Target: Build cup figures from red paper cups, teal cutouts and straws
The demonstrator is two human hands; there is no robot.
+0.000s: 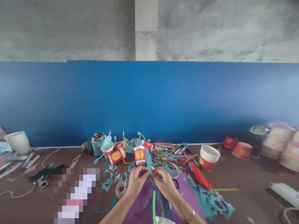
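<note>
My left hand and my right hand meet in front of me, fingertips nearly touching. Both are closed in a pinch at a piece of blue paper, which rises between them; the exact grip is partly hidden by the fingers. Just behind the paper stands a red-and-white paper cup. Below the hands is a purple sheet with cut blue scraps on it. A green straw sticks up from a white cup at the bottom edge, close to my forearms.
Blue paper offcuts spread to the right, with a roll of clear tape left of my hands. Decorated cups and a teal flask stand behind. A red pouch and stacked cups sit at right.
</note>
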